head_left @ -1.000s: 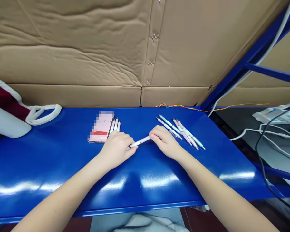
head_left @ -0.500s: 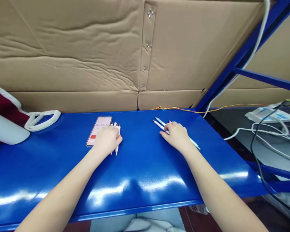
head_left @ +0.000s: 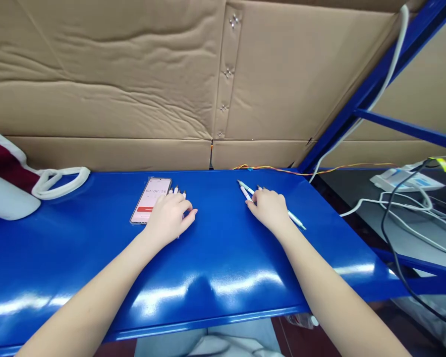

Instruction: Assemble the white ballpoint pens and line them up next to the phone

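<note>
My left hand [head_left: 169, 215] lies palm down over several pens [head_left: 176, 189], its thumb stretched out to the right. The pens' dark tips point away from me, and the hand hides most of their length. Left of them a phone [head_left: 148, 198] lies face up with a running timer, partly covered by the hand. Further right, my right hand [head_left: 269, 208] is bent over more pens, thumb and forefinger closed on a white pen [head_left: 245, 192]. A light blue pen [head_left: 296, 220] runs slantwise beneath that hand. Another dark tip shows beyond its knuckles.
The blue tabletop [head_left: 215, 238] meets a cardboard wall [head_left: 152, 114]. At left are a white cylinder [head_left: 9, 196] and dark red cloth with white trim [head_left: 65, 183]. Thin wires [head_left: 267, 167] run along the back; white cables [head_left: 405, 203] lie beyond the blue frame [head_left: 329, 134] at right.
My left thumb has spread away from the pens, and the hand has shifted slightly right. Under my right hand the white pen's tip has moved closer to the light blue pen.
</note>
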`<state>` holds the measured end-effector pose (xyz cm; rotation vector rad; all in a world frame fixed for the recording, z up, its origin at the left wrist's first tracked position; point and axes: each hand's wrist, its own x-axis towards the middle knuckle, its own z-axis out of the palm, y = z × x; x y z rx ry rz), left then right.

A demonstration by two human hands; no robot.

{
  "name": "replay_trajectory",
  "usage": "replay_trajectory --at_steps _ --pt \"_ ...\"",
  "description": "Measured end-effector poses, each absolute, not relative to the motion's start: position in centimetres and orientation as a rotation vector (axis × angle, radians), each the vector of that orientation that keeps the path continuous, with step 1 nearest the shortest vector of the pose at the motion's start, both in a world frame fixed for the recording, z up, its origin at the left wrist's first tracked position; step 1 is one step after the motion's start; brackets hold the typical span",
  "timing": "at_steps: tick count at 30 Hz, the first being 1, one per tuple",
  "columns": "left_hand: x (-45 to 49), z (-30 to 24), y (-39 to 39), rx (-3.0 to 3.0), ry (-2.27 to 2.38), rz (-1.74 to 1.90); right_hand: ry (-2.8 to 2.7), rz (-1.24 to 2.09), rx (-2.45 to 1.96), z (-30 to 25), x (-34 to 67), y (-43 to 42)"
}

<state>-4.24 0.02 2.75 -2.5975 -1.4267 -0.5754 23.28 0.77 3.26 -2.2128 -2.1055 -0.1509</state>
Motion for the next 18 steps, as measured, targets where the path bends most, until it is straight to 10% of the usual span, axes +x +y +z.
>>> replay_trajectory --at_steps 11,18 --pt "-1.2 3.7 -3.3 -3.11 -1.711 -1.22 -1.728 1.514 -1.246 3.3 15.4 -4.7" --pt "-2.6 4.6 -3.2 -2.886 -1.513 -0.873 -1.828 0.679 -1.254 4.3 19.0 -3.2"
